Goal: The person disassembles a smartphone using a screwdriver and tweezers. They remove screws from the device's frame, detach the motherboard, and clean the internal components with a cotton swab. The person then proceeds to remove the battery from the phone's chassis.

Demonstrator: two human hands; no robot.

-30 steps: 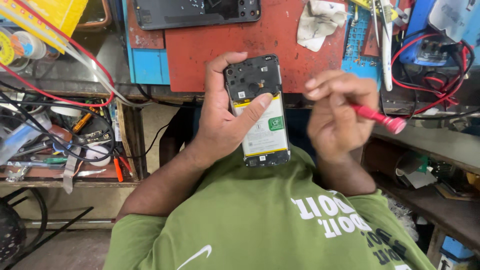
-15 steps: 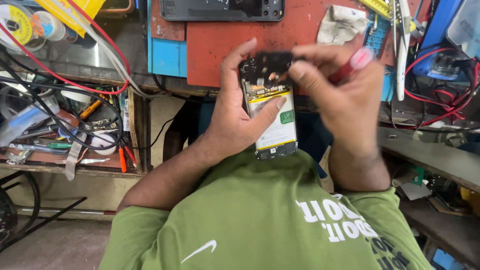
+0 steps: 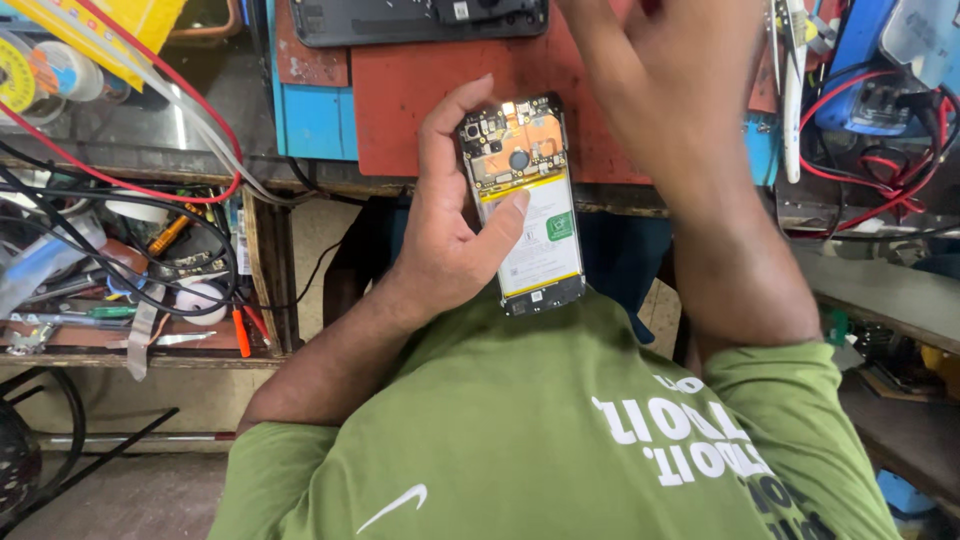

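Right hand (image 3: 665, 75) lifted off the opened black smartphone with exposed circuit board and white battery (image 3: 522, 200), now above and to its right over the red mat on the tabletop (image 3: 420, 100); grip cannot be told. Left hand (image 3: 455, 230) clamped around the phone's left edge, thumb on the battery. Long axis pointing away from the body.

— What can't you see here?
— The right hand (image 3: 660, 80): its fingertips run off the top edge, so any grip is unreadable.
— And the opened phone (image 3: 522, 200)?
— The left hand (image 3: 455, 230) covers its left side; its label print is too small to tell.
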